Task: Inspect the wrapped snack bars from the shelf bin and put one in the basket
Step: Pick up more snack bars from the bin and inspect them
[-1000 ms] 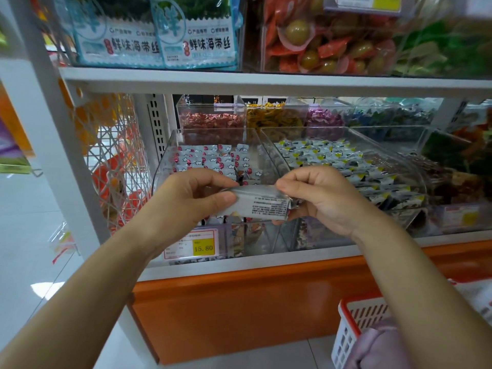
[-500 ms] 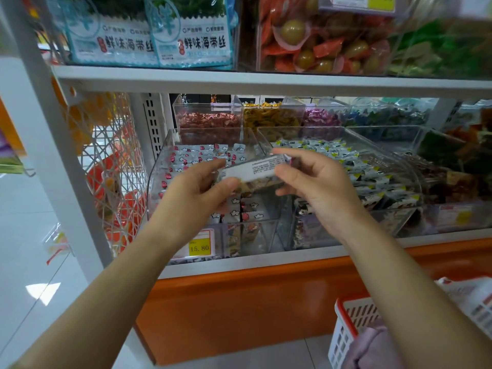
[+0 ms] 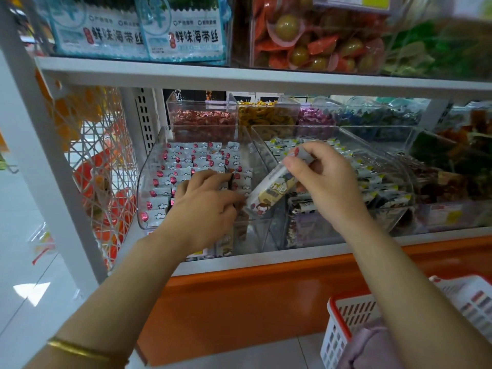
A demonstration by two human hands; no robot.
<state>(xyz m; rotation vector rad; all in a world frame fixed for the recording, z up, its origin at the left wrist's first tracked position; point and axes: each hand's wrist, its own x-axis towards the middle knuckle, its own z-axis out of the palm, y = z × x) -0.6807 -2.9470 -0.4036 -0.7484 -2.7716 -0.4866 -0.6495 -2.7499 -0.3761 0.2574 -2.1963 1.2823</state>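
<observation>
1. Nearest: see basket (image 3: 343,326) low right, white mesh with a red rim. Holds a mauve cloth bundle (image 3: 372,350) and a printed white packet (image 3: 476,299). No bar visible in it yet.
2. Next up: have right hand (image 3: 327,182) pinching snack bar (image 3: 271,190) by its upper end, thumb and fingertips closed on the wrapper. Hangs tilted, lower end down-left, over the front bins and just beside the other hand's fingertips.
3. Find left hand (image 3: 205,206) down in left bin (image 3: 147,187), fingers curled onto the packed bars. Can't tell whether gripping one or only touching.
4. Judged step: inspection, not transfer yet.
   - Keep the pinch on the sealed end, not the middle, to avoid crushing.
   - Turn to read both faces, steadying the low end with the left fingers.
   - Then carry down-right clear of the bin's front wall and release beside the cloth.
5. Left bin: clear, sloped, packed in neat rows with white balloon-and-cloud bars (image 3: 186,166).
6. Beside it: clear right bin (image 3: 394,161) with a looser pile of white, black and yellow bars (image 3: 372,182).
7. Behind: smaller clear tubs of red-brown sweets (image 3: 202,118), yellow sweets (image 3: 266,115), purple sweets (image 3: 315,119) and blue sweets (image 3: 378,115).
8. Farthest, shelf above: blue seaweed packs (image 3: 186,30) and a clear box of orange packets (image 3: 319,41) with green fruit.
</observation>
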